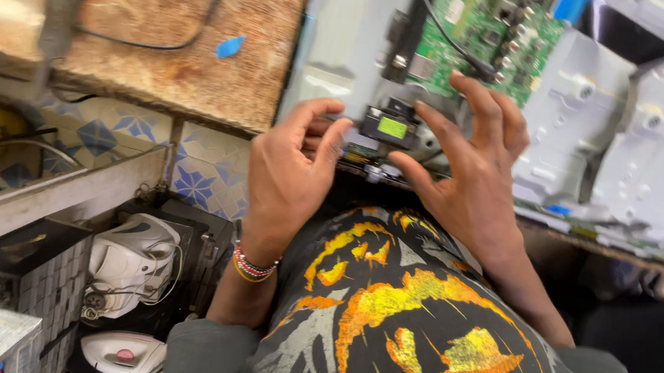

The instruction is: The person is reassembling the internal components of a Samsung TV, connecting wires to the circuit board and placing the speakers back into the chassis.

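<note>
Nearest the camera is the person's own torso in a dark shirt with a yellow-and-orange print (393, 310), and both forearms rise from it toward the bench edge, so the work sits close against the body where the hands can steady it. The left hand (287, 179), with a beaded bracelet (252, 265) at the wrist, has its fingers curled, the thumb and forefinger tips closing on the left end of a small black module with a green label (389, 126); whether they truly pinch it or only press on it cannot be told. The right hand (472, 169) has its fingers spread, the forefinger tip resting just right of the module and the others fanned over the metal, apparently bracing the piece. The module lies between the two sets of fingertips, at the near edge of a grey metal television back panel (654, 155) lying flat. Beyond the right fingers sits a green circuit board (485, 1) with a black cable (438, 22) running across it. Left of the left fingers, farther off, are a worn brown board (197, 45), blue-patterned tiles (202, 183), and below them two clothes irons (132, 258).
</note>
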